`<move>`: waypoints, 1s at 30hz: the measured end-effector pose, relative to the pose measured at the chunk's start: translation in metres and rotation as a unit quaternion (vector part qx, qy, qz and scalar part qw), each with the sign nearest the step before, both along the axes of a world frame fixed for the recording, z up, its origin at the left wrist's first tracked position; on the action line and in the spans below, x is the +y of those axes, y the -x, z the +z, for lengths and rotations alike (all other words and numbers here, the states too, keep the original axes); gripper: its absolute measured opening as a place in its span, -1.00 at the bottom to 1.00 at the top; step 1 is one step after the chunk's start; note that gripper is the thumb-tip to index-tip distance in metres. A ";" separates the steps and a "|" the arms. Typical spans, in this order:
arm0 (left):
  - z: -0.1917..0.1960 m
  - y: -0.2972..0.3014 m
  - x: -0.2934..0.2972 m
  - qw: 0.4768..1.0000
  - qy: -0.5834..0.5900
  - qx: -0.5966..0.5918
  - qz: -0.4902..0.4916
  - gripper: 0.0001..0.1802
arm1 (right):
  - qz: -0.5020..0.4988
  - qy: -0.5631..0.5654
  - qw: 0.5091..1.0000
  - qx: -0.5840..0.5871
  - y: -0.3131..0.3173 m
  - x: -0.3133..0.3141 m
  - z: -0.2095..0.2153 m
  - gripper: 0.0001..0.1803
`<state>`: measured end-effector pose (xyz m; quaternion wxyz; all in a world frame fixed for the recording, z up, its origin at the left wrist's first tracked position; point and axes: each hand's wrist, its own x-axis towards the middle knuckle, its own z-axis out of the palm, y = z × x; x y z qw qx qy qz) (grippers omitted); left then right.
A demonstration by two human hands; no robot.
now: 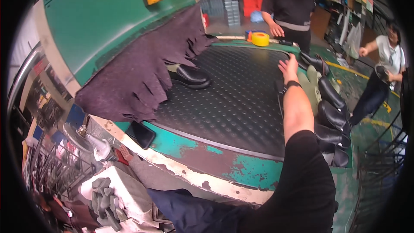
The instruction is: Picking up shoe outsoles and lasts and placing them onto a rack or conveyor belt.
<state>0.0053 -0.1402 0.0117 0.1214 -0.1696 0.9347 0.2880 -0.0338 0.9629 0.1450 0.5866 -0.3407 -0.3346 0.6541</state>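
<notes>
My right hand (pixel 289 68) reaches out over the far right edge of a black studded conveyor belt (pixel 224 103). Its fingers are spread, and nothing shows in them. A dark band circles that wrist. Just to its right is a row of black shoes (pixel 331 92) and pale green shoe lasts (pixel 309 86) along the machine's side. On the belt, a black shoe (pixel 192 77) pokes out from under a ragged dark curtain (pixel 133 73), a last inside it. My left hand is outside the picture.
A yellow tape roll (pixel 260 39) lies on the far rim. A phone (pixel 140 135) rests at the near left corner. One person (pixel 289 4) stands beyond the belt, another (pixel 386 56) at right. Grey-green lasts (pixel 105 203) sit on a white-covered surface at lower left.
</notes>
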 end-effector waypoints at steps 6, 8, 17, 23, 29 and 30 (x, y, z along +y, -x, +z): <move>0.009 0.001 0.006 0.999 0.028 -0.019 -0.008 -0.57 | -0.033 0.027 0.999 -0.019 0.006 -0.003 0.007 -0.28; 0.008 0.001 0.008 1.000 0.019 0.006 -0.004 -0.55 | -0.033 0.033 0.999 -0.021 0.006 -0.005 0.005 -0.26; -0.007 0.001 -0.009 0.999 0.043 0.007 -0.029 -0.49 | -0.061 0.016 0.998 0.010 -0.004 -0.017 0.001 -0.08; -0.008 -0.007 -0.016 0.996 0.073 0.032 -0.050 -0.50 | -0.087 0.027 0.993 0.073 -0.027 -0.024 0.003 0.00; -0.007 -0.011 -0.017 0.996 0.049 0.014 -0.069 -0.53 | -0.069 0.008 0.994 0.084 -0.043 -0.029 0.009 0.10; -0.007 -0.010 -0.017 0.996 0.047 0.015 -0.071 -0.53 | -0.064 0.010 0.993 0.100 -0.044 -0.031 0.009 0.14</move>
